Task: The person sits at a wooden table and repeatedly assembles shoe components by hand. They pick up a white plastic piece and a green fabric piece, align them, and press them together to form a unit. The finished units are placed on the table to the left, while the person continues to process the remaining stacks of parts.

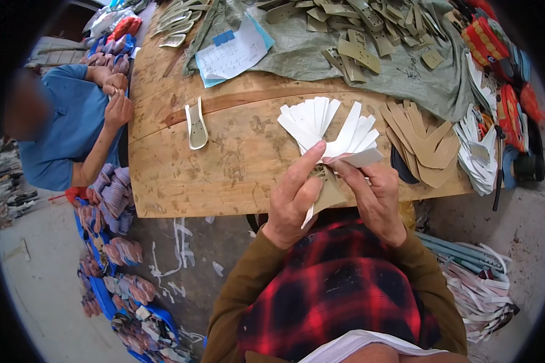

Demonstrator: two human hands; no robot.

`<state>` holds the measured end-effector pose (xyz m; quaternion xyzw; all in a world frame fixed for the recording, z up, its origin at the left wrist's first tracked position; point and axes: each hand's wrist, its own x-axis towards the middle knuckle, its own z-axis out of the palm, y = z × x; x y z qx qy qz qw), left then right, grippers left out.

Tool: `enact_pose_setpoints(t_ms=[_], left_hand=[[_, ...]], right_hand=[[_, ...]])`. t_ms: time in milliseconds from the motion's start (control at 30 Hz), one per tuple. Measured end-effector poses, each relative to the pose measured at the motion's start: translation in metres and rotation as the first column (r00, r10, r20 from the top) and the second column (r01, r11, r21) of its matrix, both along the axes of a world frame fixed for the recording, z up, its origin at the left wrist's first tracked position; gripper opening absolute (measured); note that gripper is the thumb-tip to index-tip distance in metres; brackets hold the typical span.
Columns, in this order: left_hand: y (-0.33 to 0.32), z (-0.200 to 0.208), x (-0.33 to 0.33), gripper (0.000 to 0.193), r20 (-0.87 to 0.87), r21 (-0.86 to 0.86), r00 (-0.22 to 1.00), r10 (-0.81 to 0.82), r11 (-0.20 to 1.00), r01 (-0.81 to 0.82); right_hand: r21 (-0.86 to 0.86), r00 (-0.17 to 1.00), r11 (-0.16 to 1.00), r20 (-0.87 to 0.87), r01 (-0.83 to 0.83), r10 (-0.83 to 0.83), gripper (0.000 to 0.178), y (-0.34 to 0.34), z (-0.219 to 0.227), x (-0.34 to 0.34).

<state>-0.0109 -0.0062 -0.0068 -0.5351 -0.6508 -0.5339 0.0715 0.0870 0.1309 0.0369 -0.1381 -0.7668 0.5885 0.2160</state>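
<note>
Just over the table's near edge, both my hands are closed around the same work. My left hand (292,196) grips an olive plate (330,192) with small holes, its index finger pressed to a fanned bundle of white strips (348,138). The thumb and fingers of my right hand (376,196) pinch the bundle's near right side. The strips spread away from me in two groups, joined near my fingertips. How plate and strips meet is partly hidden by my fingers. Left of my hands, an olive plate with a white edge strip (197,128) lies alone on the table.
A wooden table (242,163) spans the front. Olive plates (360,54) are heaped on a grey-green sack (406,91), with paper sheets (233,54) beside it. Tan V-shaped pieces (427,145) and white strips (475,154) lie right. A person in blue (72,115) works at left.
</note>
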Motion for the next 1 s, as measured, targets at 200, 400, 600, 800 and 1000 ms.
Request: enact_pose_setpoints(t_ms=[200, 400, 600, 800, 1000], left_hand=[[0.012, -0.002, 0.002, 0.020, -0.040, -0.070, 0.996, 0.085, 0.994, -0.088], [0.017, -0.004, 0.001, 0.024, -0.079, -0.173, 0.993, 0.092, 0.979, -0.105], [0.011, -0.010, -0.005, 0.022, -0.077, -0.315, 0.987, 0.141, 0.936, -0.158], [0.013, 0.025, -0.001, 0.021, 0.549, -0.387, 0.832, 0.074, 0.905, 0.175], [0.005, 0.036, 0.002, 0.024, 0.765, -0.323, 0.640, -0.071, 0.817, 0.477]], right_hand=[[-0.086, 0.999, 0.995, 0.017, 0.050, -0.049, 0.018, -0.001, 0.005, 0.004], [-0.236, 0.994, 0.968, 0.087, 0.085, -0.066, 0.021, 0.003, 0.013, 0.011], [-0.472, 0.982, 0.872, -0.061, 0.132, -0.181, 0.026, 0.011, 0.038, 0.017], [-0.457, 0.990, 0.887, 0.078, -0.069, 0.117, 0.021, 0.047, -0.013, 0.009], [-0.595, 0.952, 0.789, 0.129, -0.151, 0.279, 0.014, 0.039, -0.023, 0.003]])
